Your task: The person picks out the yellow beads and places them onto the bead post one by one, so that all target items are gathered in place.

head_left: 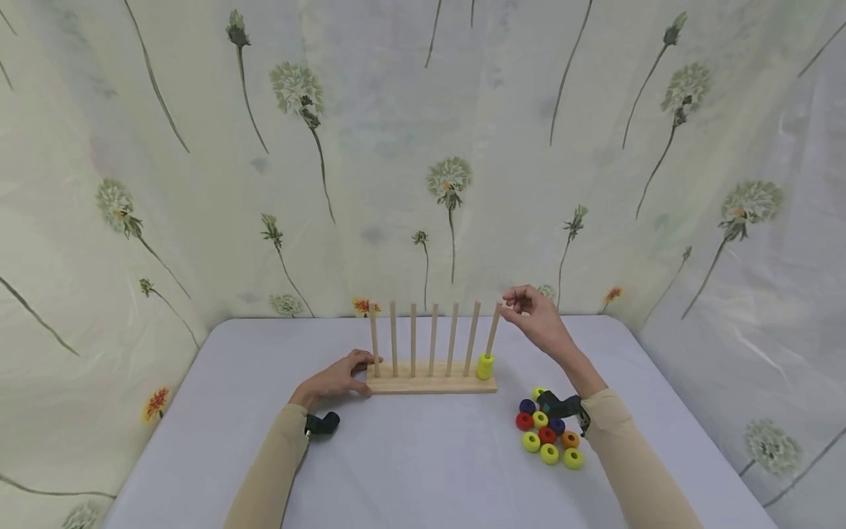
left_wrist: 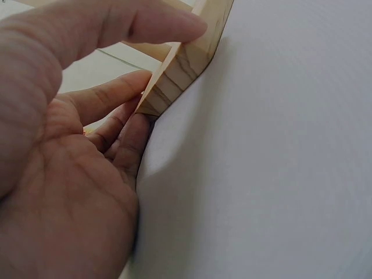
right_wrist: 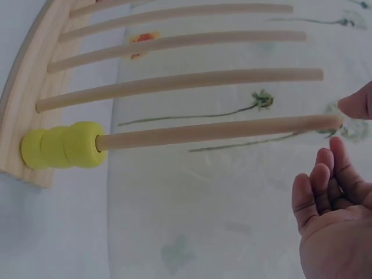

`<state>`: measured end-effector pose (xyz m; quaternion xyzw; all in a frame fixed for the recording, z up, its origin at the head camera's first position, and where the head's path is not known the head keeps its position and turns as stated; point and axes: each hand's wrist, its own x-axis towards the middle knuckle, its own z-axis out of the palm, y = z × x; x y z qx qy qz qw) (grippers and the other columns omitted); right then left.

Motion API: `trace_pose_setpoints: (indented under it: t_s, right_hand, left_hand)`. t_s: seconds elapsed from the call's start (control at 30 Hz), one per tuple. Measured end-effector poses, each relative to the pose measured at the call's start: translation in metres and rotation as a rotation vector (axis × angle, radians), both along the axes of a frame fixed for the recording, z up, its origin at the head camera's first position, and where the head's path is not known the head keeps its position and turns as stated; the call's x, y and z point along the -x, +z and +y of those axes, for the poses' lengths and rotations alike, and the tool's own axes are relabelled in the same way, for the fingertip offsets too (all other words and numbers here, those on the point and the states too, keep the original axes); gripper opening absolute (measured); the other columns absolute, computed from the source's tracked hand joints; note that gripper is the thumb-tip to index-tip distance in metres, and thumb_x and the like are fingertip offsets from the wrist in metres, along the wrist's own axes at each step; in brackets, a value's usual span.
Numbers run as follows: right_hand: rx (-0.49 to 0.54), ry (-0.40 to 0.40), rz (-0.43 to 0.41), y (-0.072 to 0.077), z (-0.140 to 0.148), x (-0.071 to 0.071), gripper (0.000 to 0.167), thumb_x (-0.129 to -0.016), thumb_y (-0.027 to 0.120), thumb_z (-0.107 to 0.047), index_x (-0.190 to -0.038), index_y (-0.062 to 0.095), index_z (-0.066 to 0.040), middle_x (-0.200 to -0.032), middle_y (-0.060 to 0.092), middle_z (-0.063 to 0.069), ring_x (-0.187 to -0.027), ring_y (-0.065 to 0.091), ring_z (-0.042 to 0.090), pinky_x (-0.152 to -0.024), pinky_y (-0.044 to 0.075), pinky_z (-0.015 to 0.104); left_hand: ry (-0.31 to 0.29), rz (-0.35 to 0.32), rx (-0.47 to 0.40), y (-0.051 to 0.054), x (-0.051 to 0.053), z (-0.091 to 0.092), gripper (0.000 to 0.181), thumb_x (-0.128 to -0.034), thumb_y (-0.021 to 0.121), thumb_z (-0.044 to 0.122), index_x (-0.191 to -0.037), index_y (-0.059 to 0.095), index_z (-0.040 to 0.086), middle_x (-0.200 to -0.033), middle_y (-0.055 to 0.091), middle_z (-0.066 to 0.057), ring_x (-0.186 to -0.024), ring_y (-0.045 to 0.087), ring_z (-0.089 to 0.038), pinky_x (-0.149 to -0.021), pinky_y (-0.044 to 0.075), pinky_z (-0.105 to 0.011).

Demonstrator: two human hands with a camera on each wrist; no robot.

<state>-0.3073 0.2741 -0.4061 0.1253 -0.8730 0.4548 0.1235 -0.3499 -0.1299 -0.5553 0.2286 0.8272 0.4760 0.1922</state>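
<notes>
A wooden peg stand [head_left: 429, 386] lies on the table, with a row of several upright wooden pegs on its base. My left hand [head_left: 333, 378] holds the stand's left end between thumb and fingers; the left wrist view shows the thumb [left_wrist: 168, 26] and fingers around the base's end grain. Yellow beads [right_wrist: 64, 145] are stacked at the foot of the rightmost peg [right_wrist: 221, 131]. My right hand [head_left: 540, 323] is beside the top of that peg, thumb and fingers apart, holding nothing. Whether it touches the peg tip I cannot tell.
Loose red, yellow, blue and orange beads [head_left: 549, 453] lie in a group on the table right of the stand, partly under the right wrist's camera strap [head_left: 562, 408]. A white cloth covers the table [head_left: 423, 455]. Behind it hangs a flower-patterned curtain [head_left: 396, 147].
</notes>
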Motion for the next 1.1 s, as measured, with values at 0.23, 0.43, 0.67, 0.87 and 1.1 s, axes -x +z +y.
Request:
trace_pose_setpoints:
  t_s: [0.23, 0.43, 0.67, 0.87, 1.1]
  right_hand:
    - [-0.066, 0.084, -0.088, -0.012, 0.024, -0.004, 0.032, -0.091, 0.065, -0.020, -0.114, 0.053, -0.002, -0.105, 0.054, 0.014, -0.090, 0.051, 0.018, -0.074, 0.045, 0.019]
    - [-0.101, 0.163, -0.166, -0.035, 0.053, -0.009, 0.030, -0.090, 0.067, -0.018, -0.113, 0.054, -0.004, -0.107, 0.055, 0.013, -0.091, 0.053, 0.018, -0.075, 0.049, 0.019]
    - [-0.126, 0.180, -0.300, -0.069, 0.086, -0.013, 0.032, -0.090, 0.067, -0.018, -0.114, 0.053, -0.003, -0.108, 0.055, 0.016, -0.090, 0.055, 0.014, -0.076, 0.051, 0.020]
    - [-0.124, 0.187, -0.416, -0.093, 0.105, -0.017, 0.036, -0.091, 0.063, -0.013, -0.119, 0.050, 0.006, -0.112, 0.054, 0.023, -0.092, 0.052, 0.021, -0.077, 0.052, 0.024]
    - [-0.132, 0.184, -0.488, -0.116, 0.118, -0.021, 0.032, -0.089, 0.062, -0.010, -0.117, 0.053, 0.001, -0.106, 0.056, 0.013, -0.092, 0.050, 0.022, -0.075, 0.050, 0.024]
  left_hand:
    - [0.004, -0.008, 0.003, -0.003, 0.001, 0.000, 0.070, -0.0744, 0.080, 0.015, -0.138, 0.049, 0.011, -0.143, 0.038, -0.010, -0.138, 0.036, -0.031, -0.114, 0.027, -0.049]
    - [0.001, -0.005, 0.015, -0.002, 0.002, 0.000, 0.071, -0.0742, 0.080, 0.014, -0.137, 0.048, 0.009, -0.142, 0.039, -0.010, -0.138, 0.036, -0.031, -0.114, 0.027, -0.049]
    - [-0.010, 0.001, 0.012, -0.003, 0.003, -0.001, 0.070, -0.0752, 0.079, 0.014, -0.138, 0.048, 0.009, -0.143, 0.038, -0.011, -0.137, 0.037, -0.032, -0.114, 0.028, -0.049]
    - [-0.007, -0.002, 0.000, -0.001, 0.000, 0.001, 0.070, -0.0749, 0.080, 0.014, -0.137, 0.048, 0.008, -0.143, 0.038, -0.013, -0.138, 0.036, -0.034, -0.115, 0.026, -0.049]
    - [-0.001, -0.003, 0.017, 0.000, 0.000, 0.001, 0.070, -0.0748, 0.079, 0.013, -0.138, 0.049, 0.009, -0.144, 0.037, -0.012, -0.138, 0.036, -0.033, -0.114, 0.027, -0.049]
